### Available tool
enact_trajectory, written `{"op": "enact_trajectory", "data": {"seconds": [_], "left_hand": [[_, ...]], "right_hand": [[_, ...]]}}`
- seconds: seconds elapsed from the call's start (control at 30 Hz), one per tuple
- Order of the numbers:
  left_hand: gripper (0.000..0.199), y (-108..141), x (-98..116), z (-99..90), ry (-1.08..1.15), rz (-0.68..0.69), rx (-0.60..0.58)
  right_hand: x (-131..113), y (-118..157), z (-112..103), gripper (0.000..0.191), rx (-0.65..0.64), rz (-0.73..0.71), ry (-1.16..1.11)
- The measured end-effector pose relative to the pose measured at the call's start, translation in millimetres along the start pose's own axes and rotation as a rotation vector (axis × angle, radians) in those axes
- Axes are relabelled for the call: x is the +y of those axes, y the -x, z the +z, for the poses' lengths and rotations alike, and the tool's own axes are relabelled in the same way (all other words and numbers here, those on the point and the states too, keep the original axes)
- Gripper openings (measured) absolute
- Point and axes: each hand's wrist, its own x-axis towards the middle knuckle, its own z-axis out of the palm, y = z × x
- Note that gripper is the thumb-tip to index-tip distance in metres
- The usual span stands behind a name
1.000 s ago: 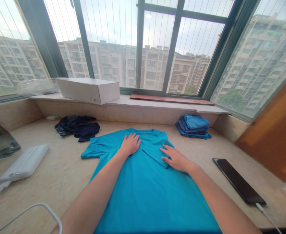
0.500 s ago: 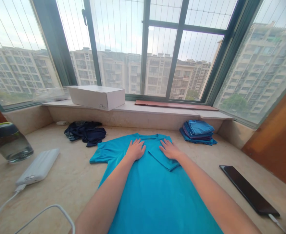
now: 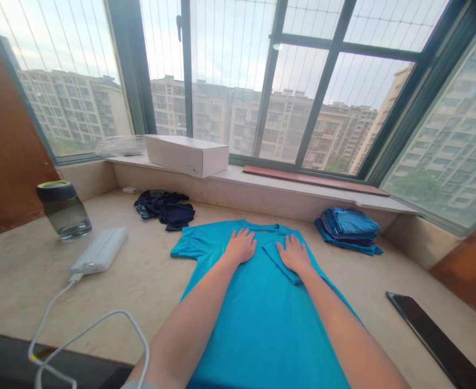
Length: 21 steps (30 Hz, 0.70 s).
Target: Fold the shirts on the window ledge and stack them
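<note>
Potentially, my left hand [image 3: 241, 247] and right hand [image 3: 296, 256], fingers open, could ruck the shirt's [image 3: 262, 324] folded sleeve [image 3: 279, 260] beneath by dragging.

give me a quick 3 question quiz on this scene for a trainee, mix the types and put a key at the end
1. True or false: the left hand is holding the phone.
2. Multiple choice: which sleeve of the blue shirt is folded in over its front? A, the one nearer the left hand; B, the one nearer the right hand; C, neither.
3. Fill in the blank: the white box sits on the ____.

Key: 1. False, it lies on the blue shirt; 2. B; 3. windowsill.
</note>
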Motion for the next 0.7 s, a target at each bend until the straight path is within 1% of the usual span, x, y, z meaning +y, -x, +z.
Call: {"op": "enact_trajectory", "data": {"seconds": [0.07,0.13,0.17,0.2,0.27,0.33,0.4,0.47,0.53,0.6,0.7], "left_hand": [[0.052,2.3,2.7,-6.0,-0.022,-0.011,0.027],[0.050,4.1,0.0,-18.2,-0.052,-0.027,0.058],[0.048,5.5,-4.5,-26.4,-0.069,-0.042,0.073],[0.046,7.9,-11.5,-35.7,-0.088,-0.067,0.088],[0.044,16.1,-32.1,-55.0,-0.134,-0.150,0.116],[0.045,28.7,-58.0,-71.7,-0.186,-0.275,0.142],[0.046,42.3,-83.5,-82.8,-0.230,-0.403,0.156],[0.044,52.9,-103.8,-87.5,-0.255,-0.509,0.148],[0.040,58.2,-116.8,-87.6,-0.260,-0.577,0.129],[0.037,58.8,-123.9,-86.1,-0.252,-0.608,0.121],[0.033,56.4,-129.4,-85.7,-0.218,-0.633,0.148]], "right_hand": [[1.3,0.1,0.6,0.082,0.015,0.027,-0.006],[2.4,-1.0,0.5,0.081,0.027,0.048,-0.014],[2.7,-1.5,0.7,0.080,0.030,0.054,-0.019],[2.9,-2.0,1.0,0.081,0.033,0.056,-0.025],[2.8,-2.7,2.1,0.081,0.039,0.053,-0.039],[2.7,-3.0,3.0,0.082,0.050,0.044,-0.056],[2.8,-3.3,3.5,0.081,0.057,0.032,-0.071],[3.0,-3.6,3.5,0.079,0.057,0.025,-0.084],[3.1,-3.9,3.6,0.077,0.057,0.029,-0.093],[3.3,-4.2,3.8,0.075,0.063,0.040,-0.096],[3.6,-4.5,3.7,0.073,0.062,0.043,-0.097]]}}
